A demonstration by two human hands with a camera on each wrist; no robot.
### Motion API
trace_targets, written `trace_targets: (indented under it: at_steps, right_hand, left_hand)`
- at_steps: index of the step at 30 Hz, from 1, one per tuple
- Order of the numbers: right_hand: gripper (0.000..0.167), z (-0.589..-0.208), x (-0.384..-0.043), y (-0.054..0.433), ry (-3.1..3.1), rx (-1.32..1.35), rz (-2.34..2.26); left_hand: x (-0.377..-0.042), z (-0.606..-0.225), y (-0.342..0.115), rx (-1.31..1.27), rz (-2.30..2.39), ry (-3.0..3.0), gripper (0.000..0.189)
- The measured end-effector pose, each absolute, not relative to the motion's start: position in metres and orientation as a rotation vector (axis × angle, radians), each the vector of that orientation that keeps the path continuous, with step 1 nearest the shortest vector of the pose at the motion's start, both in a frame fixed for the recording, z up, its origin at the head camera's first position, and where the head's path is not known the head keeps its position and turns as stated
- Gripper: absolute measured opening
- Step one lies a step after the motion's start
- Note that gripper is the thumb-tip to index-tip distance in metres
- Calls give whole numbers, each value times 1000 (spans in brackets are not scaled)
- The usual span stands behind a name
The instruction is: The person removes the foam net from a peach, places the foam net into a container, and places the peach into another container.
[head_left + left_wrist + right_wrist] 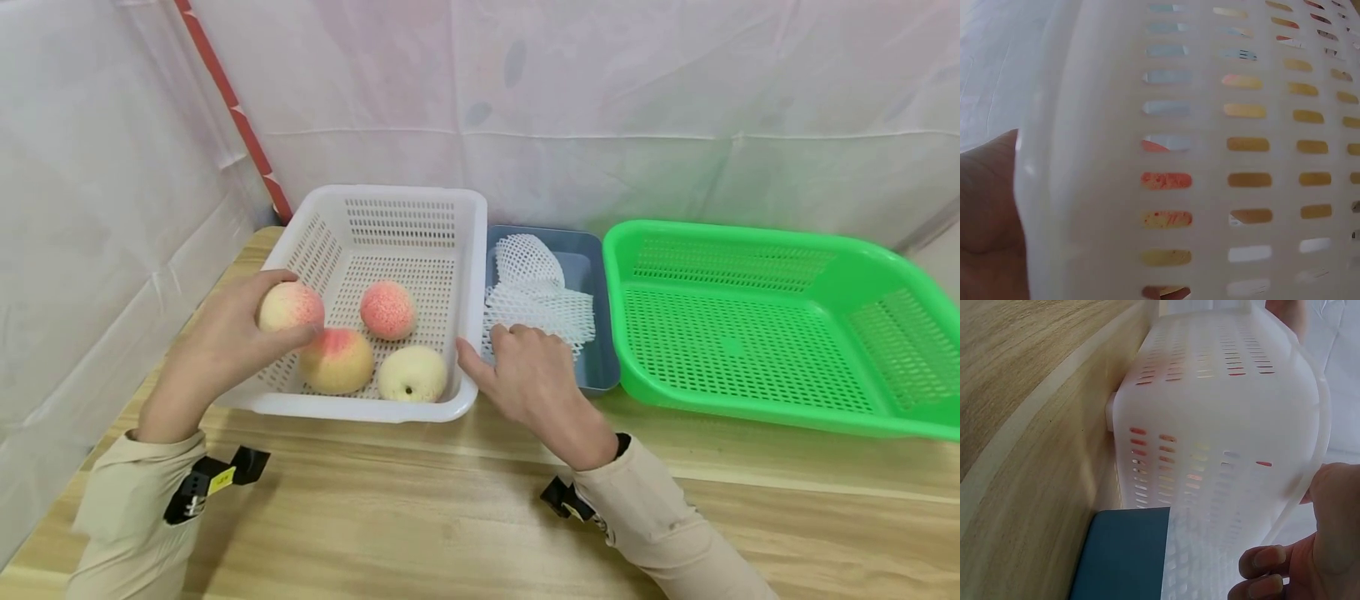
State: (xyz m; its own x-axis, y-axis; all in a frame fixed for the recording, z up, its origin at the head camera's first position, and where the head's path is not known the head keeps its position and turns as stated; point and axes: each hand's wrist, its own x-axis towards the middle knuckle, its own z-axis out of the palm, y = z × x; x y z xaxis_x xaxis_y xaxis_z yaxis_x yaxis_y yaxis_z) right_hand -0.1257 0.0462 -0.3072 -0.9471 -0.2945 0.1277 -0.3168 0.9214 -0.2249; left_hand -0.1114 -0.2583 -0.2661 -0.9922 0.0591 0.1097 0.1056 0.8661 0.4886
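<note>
My left hand [228, 333] grips a pink-and-cream peach [291, 307] between thumb and fingers, over the left side of the white slotted basket [423, 408]. Inside lie a red-speckled peach [387, 310], a larger yellow-pink peach [337, 363] just below the held one, and a pale cream round fruit [412, 374] with a small dark spot. In the left wrist view the basket wall [1097, 156] hides most of the hand. My right hand [531, 375] has its thumb at the basket's right rim, its fingers loosely bent over white foam net sleeves [532, 287].
The foam sleeves lie in a blue-grey tray [585, 258] between the white basket and a green slotted basket [757, 408]. Everything stands on a wooden table [420, 500]. A pale cloth curtain [562, 100] hangs behind and to the left.
</note>
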Motion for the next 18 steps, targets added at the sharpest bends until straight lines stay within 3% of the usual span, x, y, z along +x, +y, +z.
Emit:
trace_targets:
  at_steps: [18]
  right_hand:
    - [52, -308, -124, 47, -2990, 507, 413]
  left_hand:
    - [-119, -271, -253, -158, -734, -2985, 71]
